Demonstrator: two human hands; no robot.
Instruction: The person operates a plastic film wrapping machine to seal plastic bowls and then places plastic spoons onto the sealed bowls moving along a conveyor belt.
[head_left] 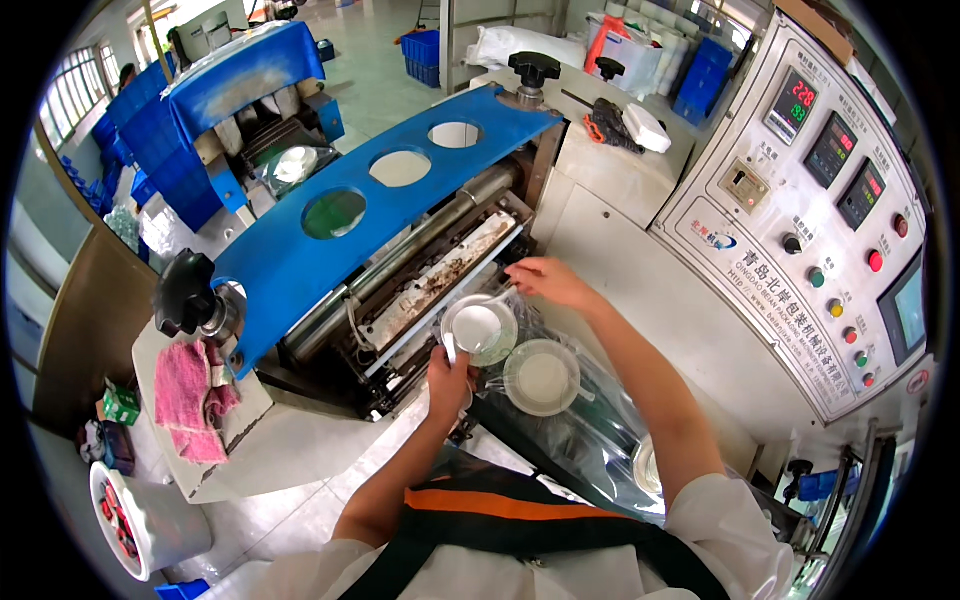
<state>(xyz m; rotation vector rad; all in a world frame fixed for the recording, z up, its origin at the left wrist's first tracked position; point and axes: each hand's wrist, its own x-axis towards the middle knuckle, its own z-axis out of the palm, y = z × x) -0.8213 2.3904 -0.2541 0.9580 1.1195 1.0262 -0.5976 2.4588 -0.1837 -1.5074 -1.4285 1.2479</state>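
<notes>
Just in front of the machine's roller opening is a round, whitish dish (480,330) with a paler round centre. My left hand (450,380) is at its near-left rim, closed on a short white handle-like piece. On its far right side my right hand (548,283) is closed, fingertips pinched by the rim; what they hold, if anything, is too small to make out. A second round white dish (542,377) with a small tab lies close by on clear plastic film (610,430). Part of a third round dish (648,468) shows beside my right arm.
A blue metal cover (385,200) with round holes and black knobs (183,292) spans the machine. To the right stands a control panel (800,240) with displays and buttons. A pink cloth (192,400) lies at left, above a white bucket (150,525). Black-and-orange tools (612,125) rest on the cabinet.
</notes>
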